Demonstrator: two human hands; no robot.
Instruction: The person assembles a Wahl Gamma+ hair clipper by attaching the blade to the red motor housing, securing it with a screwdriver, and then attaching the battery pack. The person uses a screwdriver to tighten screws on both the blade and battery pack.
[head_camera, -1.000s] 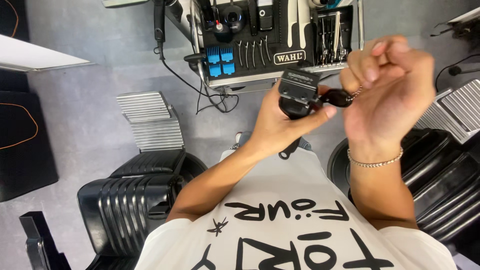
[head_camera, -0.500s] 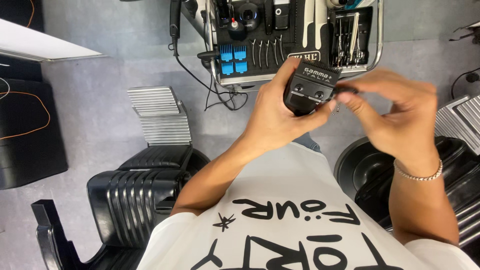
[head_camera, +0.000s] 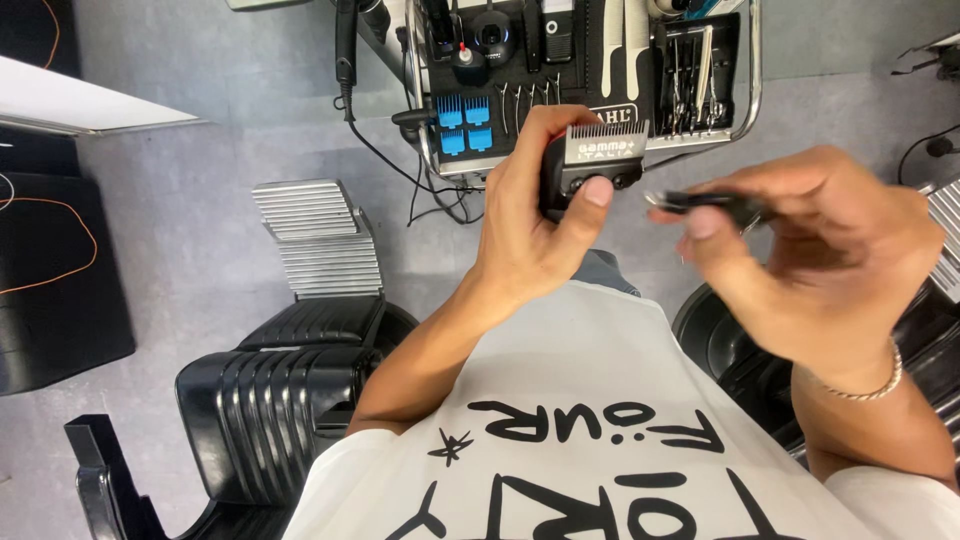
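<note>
My left hand (head_camera: 535, 225) grips a black hair clipper (head_camera: 590, 165) with its toothed metal blade pointing up and away from me; the thumb presses on the clipper's front. My right hand (head_camera: 815, 265) is just to the right of the clipper and pinches a small dark slender tool (head_camera: 705, 203), its tip pointing left toward the clipper head with a small gap between them. A thin bracelet sits on my right wrist. My white printed shirt fills the bottom of the view.
A barber tool tray (head_camera: 752, 95) on the grey floor ahead holds blue clipper guards (head_camera: 464, 125), combs, scissors and other clippers, with cables trailing off. Black barber chairs (head_camera: 265, 400) stand at my left and right, each with a ribbed metal footrest (head_camera: 318, 240).
My right hand has opened out from a raised fist and drawn slightly right, now pinching the small tool beside the clipper. The view has tilted down a little; the left hand keeps holding the clipper.
</note>
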